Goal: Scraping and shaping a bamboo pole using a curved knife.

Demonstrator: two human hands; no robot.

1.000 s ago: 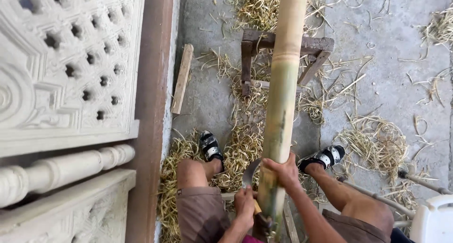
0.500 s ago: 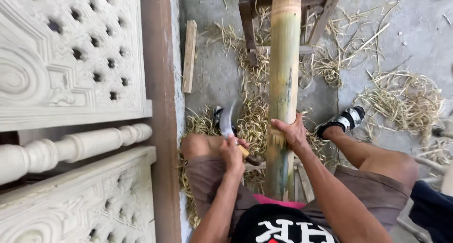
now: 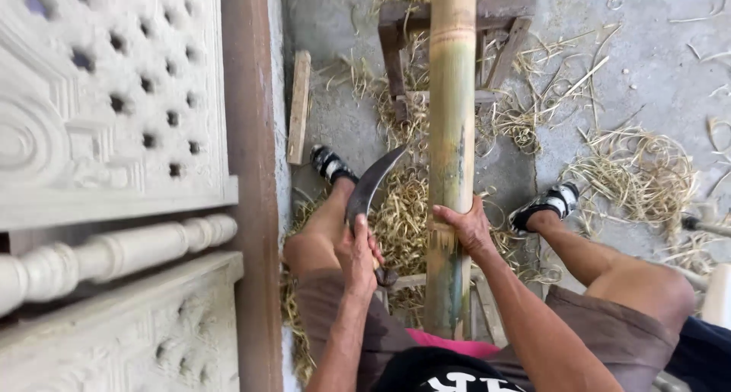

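Steel curves up from your left hand (image 3: 358,255), whose fingers (image 3: 360,232) are clenched around the handle of a dark curved knife (image 3: 371,186), its blade tip pointing toward the bamboo pole (image 3: 451,133) without touching it. Your right hand (image 3: 466,226) grips that greenish pole from its right side, just above a frayed node, holding it upright between your knees; its far end seems to rest on a wooden stool (image 3: 487,26), though the contact is hidden. Pale shavings (image 3: 640,171) litter the concrete floor (image 3: 655,64) around your sandalled feet, beside a carved white panel (image 3: 106,95).
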